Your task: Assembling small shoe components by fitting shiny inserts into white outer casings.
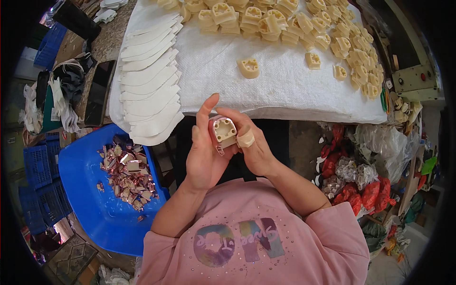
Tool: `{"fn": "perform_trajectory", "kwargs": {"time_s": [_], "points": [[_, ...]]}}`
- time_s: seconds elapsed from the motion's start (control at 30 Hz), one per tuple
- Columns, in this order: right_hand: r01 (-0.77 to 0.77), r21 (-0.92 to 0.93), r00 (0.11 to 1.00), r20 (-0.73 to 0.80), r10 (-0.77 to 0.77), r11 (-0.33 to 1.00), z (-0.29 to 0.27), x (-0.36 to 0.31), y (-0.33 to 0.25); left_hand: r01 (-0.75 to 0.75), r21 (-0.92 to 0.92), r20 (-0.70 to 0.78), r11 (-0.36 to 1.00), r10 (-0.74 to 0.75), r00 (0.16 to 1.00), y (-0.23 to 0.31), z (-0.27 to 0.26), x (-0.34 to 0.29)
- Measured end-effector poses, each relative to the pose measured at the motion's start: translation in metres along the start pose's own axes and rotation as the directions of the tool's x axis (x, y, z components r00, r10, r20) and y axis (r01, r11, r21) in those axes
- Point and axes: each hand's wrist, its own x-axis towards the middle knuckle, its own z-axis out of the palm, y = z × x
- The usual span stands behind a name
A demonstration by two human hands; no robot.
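Observation:
Between my two hands is a cream shoe heel [224,129], its hollow top facing up with several round holes at the corners. A shiny pinkish covering wraps its side, and a loose flap hangs at the lower end. My left hand [204,159] closes around it from the left, forefinger raised. Gripping from the right, my right hand [259,153] has its thumb, wrapped in pale tape [246,137], against the heel's side. On the white sheet ahead, one bare cream heel [248,68] stands apart from a large pile of similar heels [270,23].
White curved strips [151,90] overlap in a row on the white sheet [209,90]. At my left, a blue tub [90,209] contains many shiny pinkish pieces [130,168]. A dark phone [99,92] lies left of the strips. Red plastic bags [370,194] sit at the right.

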Motion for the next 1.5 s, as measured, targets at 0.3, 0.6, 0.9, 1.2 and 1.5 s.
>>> {"fn": "perform_trajectory", "kwargs": {"time_s": [0.3, 0.6, 0.9, 1.2, 1.5], "points": [[-0.07, 0.006, 0.997, -0.015, 0.07, 0.998, -0.016, 0.011, -0.015, -0.069, 0.12, 0.14, 0.99, 0.052, 0.989, 0.004, -0.011, 0.003], [-0.129, -0.113, 0.991, 0.027, 0.132, 0.985, -0.017, 0.01, -0.015, -0.167, 0.679, 0.106, 0.715, 0.129, 0.986, 0.001, 0.002, -0.007], [0.048, -0.237, 0.993, -0.091, -0.071, 0.97, -0.02, 0.009, -0.016, -0.288, 0.701, 0.185, 0.652, 0.224, 0.957, 0.01, -0.004, 0.001], [0.061, -0.31, 0.996, -0.048, -0.08, 0.949, -0.023, 0.01, -0.015, -0.327, 0.867, 0.211, 0.377, 0.316, 0.925, 0.005, -0.014, 0.001], [-0.373, 0.258, 0.926, 0.162, 0.34, 0.891, -0.048, 0.025, -0.011, -0.43, 0.9, 0.396, 0.073, 0.275, 0.876, 0.025, -0.002, -0.001]]}}
